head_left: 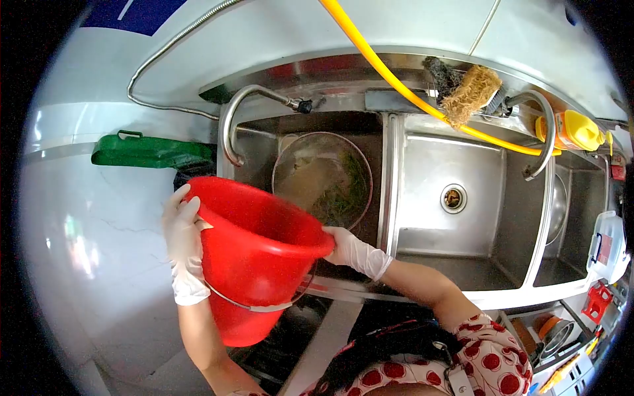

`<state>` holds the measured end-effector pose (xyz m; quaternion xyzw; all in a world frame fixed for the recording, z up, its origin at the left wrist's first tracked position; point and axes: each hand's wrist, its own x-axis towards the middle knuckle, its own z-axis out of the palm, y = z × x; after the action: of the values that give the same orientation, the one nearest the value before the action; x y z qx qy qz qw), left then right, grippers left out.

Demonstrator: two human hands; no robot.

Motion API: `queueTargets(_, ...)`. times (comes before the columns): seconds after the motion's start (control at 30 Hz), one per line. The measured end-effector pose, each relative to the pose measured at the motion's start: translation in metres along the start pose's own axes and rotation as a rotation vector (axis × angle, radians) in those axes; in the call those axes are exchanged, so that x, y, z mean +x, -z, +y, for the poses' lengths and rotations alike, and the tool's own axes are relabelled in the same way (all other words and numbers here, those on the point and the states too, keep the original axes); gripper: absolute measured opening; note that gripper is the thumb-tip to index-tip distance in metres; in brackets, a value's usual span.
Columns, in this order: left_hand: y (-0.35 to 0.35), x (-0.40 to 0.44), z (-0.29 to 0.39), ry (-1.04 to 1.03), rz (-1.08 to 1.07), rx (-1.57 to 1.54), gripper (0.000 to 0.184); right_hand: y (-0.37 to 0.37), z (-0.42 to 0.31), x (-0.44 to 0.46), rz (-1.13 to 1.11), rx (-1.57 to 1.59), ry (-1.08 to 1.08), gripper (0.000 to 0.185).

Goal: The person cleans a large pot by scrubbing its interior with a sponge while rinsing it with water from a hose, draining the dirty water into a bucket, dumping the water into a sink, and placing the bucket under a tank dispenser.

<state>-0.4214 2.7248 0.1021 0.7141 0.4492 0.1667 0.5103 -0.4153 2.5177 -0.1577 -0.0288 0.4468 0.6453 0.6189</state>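
Note:
A large red bucket is held up in front of the left sink, its mouth tilted toward the basin. My left hand, in a white glove, grips the bucket's left rim. On the right side of the rim, my gloved right hand is closed. The wire handle hangs down along the bucket's near side. Beyond the bucket, a round basin sits in the left sink, with cloudy brownish water and green leafy bits in it. The bucket's rim hides the basin's near left part. What the bucket contains, if anything, cannot be made out.
A curved faucet rises by the left sink, another faucet at the right. A yellow hose crosses above the middle sink. Scrubbers and a yellow jug stand along the back. A green container lies left.

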Motion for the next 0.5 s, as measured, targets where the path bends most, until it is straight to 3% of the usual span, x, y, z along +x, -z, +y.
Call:
queueTargets(0.17,-0.032,-0.002,0.006,0.013,-0.06,0.036,0.038,0.026,-0.007,0.018,0.111,0.078,-0.058,0.026)
queueTargets(0.5,-0.061,0.005,0.0,0.038,-0.146,0.131,0.039,0.044,-0.003,0.02,0.017,0.156,-0.119,0.031)
